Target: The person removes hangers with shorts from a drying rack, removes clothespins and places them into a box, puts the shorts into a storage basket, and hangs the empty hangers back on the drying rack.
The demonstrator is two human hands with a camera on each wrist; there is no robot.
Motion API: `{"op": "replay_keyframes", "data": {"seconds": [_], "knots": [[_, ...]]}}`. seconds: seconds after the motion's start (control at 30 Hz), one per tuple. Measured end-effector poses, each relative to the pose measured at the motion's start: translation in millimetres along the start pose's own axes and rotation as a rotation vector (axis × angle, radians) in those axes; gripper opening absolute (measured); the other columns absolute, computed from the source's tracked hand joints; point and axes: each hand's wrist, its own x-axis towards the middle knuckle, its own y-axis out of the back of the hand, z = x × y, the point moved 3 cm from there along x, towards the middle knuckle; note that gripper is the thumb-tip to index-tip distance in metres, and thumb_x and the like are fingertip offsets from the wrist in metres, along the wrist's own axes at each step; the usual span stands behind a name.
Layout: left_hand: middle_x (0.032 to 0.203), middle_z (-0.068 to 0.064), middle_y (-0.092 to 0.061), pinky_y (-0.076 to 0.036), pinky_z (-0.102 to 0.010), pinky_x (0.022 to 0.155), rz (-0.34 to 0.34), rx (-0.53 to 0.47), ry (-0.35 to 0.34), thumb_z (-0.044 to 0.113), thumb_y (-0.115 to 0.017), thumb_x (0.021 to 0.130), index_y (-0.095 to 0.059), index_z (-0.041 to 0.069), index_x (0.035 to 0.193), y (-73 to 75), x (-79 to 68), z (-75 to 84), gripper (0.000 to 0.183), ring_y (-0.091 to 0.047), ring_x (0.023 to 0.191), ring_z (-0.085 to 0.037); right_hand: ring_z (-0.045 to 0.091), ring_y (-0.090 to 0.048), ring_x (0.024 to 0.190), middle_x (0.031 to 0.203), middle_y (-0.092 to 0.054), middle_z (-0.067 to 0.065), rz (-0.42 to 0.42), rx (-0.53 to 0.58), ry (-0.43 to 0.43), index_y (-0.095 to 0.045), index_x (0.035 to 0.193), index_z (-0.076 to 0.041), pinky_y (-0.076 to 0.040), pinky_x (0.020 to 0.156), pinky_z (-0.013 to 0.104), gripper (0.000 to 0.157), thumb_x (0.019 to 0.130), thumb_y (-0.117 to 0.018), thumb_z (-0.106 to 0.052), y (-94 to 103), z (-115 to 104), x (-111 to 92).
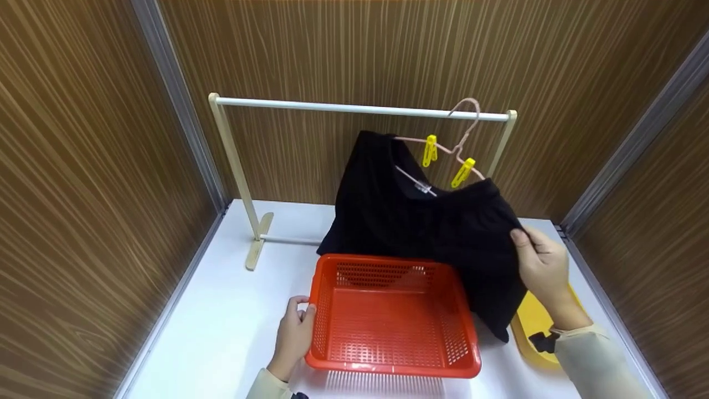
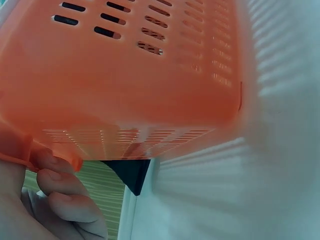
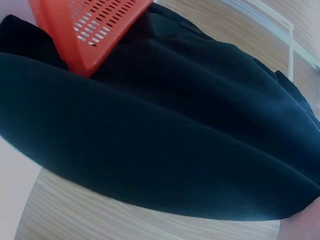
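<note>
A black garment (image 1: 410, 221) hangs on a pink clothes hanger (image 1: 458, 148), its hook over the white rod of a small rack. A pale label shows inside its top opening; whether it is a shirt or shorts I cannot tell. My right hand (image 1: 545, 269) pinches the garment's right edge between thumb and fingers and spreads it sideways. Black cloth (image 3: 150, 145) fills most of the right wrist view. With my left hand (image 1: 295, 332) I grip the left rim of a red plastic basket (image 1: 382, 368), which stands in front of the garment and hides part of it.
Two yellow clips (image 1: 430, 151) sit on the hanger. The rack (image 1: 332, 105) has wooden side posts and a low crossbar. A yellow tray (image 1: 534, 316) lies on the white table (image 1: 221, 332), partly under my right forearm. Wood-patterned panels (image 1: 83, 166) enclose the sides and back.
</note>
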Motion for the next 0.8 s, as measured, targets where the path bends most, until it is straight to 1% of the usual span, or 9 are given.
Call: {"op": "replay_keyframes", "data": {"seconds": [0.1, 0.17, 0.27, 0.4, 0.5, 0.53, 0.63, 0.73, 0.8], "knots": [[0.076, -0.009, -0.06, -0.051, -0.032, 0.057, -0.002, -0.021, -0.008, 0.028, -0.051, 0.11, -0.049, 0.009, 0.136, -0.8, 1.6, 1.4, 0.033, -0.057, 0.062, -0.018, -0.009, -0.064, 0.085, 0.095, -0.07, -0.023, 0.014, 0.017, 0.018, -0.071, 0.095, 0.017, -0.048, 0.077, 0.009, 0.012, 0.089, -0.062, 0.02, 10.7, 0, 7], [0.077, -0.01, -0.061, -0.052, -0.033, 0.057, -0.004, -0.032, -0.018, 0.028, -0.051, 0.11, -0.049, 0.008, 0.136, -0.9, 2.8, 2.5, 0.033, -0.058, 0.063, -0.019, -0.009, -0.065, 0.083, 0.093, -0.072, -0.02, 0.03, 0.016, 0.022, -0.071, 0.094, 0.017, -0.048, 0.077, 0.01, 0.009, 0.091, -0.063, 0.017, 19.3, -1, 13], [0.077, -0.01, -0.061, -0.051, -0.033, 0.057, 0.002, -0.028, -0.026, 0.028, -0.05, 0.11, -0.05, 0.008, 0.135, -0.9, 3.7, 3.3, 0.032, -0.058, 0.062, -0.018, -0.008, -0.064, 0.08, 0.09, -0.073, -0.019, 0.056, 0.014, 0.015, -0.071, 0.093, 0.018, -0.048, 0.076, 0.01, 0.007, 0.092, -0.066, 0.013, 34.1, -4, 25], [0.075, -0.008, -0.061, -0.051, -0.033, 0.056, 0.016, -0.021, -0.029, 0.026, -0.05, 0.11, -0.051, 0.008, 0.134, -0.9, 3.2, 3.7, 0.03, -0.058, 0.061, -0.018, -0.007, -0.064, 0.078, 0.089, -0.072, -0.02, 0.089, 0.028, -0.002, -0.068, 0.093, 0.021, -0.048, 0.076, 0.011, 0.009, 0.091, -0.066, 0.013, 55.2, -12, 39], [0.074, -0.006, -0.059, -0.05, -0.033, 0.055, 0.021, -0.018, -0.03, 0.026, -0.051, 0.11, -0.052, 0.009, 0.134, -1.9, 2.7, 4.4, 0.03, -0.057, 0.06, -0.018, -0.004, -0.066, 0.078, 0.089, -0.073, -0.017, 0.124, 0.058, -0.021, -0.066, 0.095, 0.025, -0.049, 0.077, 0.013, 0.013, 0.091, -0.065, 0.013, 70.7, -19, 49], [0.074, -0.006, -0.059, -0.05, -0.033, 0.055, 0.019, -0.017, -0.03, 0.026, -0.051, 0.11, -0.052, 0.009, 0.134, -2.4, 2.6, 4.6, 0.03, -0.057, 0.06, -0.018, -0.002, -0.066, 0.077, 0.088, -0.074, -0.014, 0.139, 0.091, -0.028, -0.066, 0.095, 0.026, -0.05, 0.076, 0.013, 0.014, 0.092, -0.065, 0.012, 75.5, -22, 52], [0.073, -0.005, -0.058, -0.049, -0.033, 0.055, 0.016, -0.013, -0.024, 0.026, -0.05, 0.11, -0.052, 0.01, 0.134, -3.6, 2.4, 5.0, 0.03, -0.056, 0.06, -0.018, 0.004, -0.068, 0.074, 0.085, -0.076, -0.004, 0.18, 0.234, -0.04, -0.063, 0.094, 0.03, -0.051, 0.075, 0.015, 0.018, 0.092, -0.066, 0.012, 87.4, -30, 64], [0.073, -0.006, -0.059, -0.05, -0.032, 0.055, 0.013, -0.013, -0.029, 0.027, -0.05, 0.11, -0.051, 0.008, 0.134, -4.5, 2.2, 4.7, 0.03, -0.057, 0.059, -0.017, 0.01, -0.068, 0.07, 0.081, -0.076, 0.005, 0.217, 0.403, -0.043, -0.062, 0.092, 0.032, -0.052, 0.072, 0.017, 0.018, 0.09, -0.067, 0.014, 95.0, -38, 75], [0.074, -0.007, -0.06, -0.051, -0.032, 0.054, 0.009, -0.009, -0.035, 0.027, -0.05, 0.11, -0.051, 0.007, 0.135, -5.1, 2.0, 4.4, 0.032, -0.058, 0.059, -0.017, 0.012, -0.068, 0.068, 0.079, -0.076, 0.009, 0.239, 0.478, -0.043, -0.063, 0.091, 0.031, -0.053, 0.071, 0.018, 0.017, 0.088, -0.068, 0.015, 97.9, -44, 82]]}}
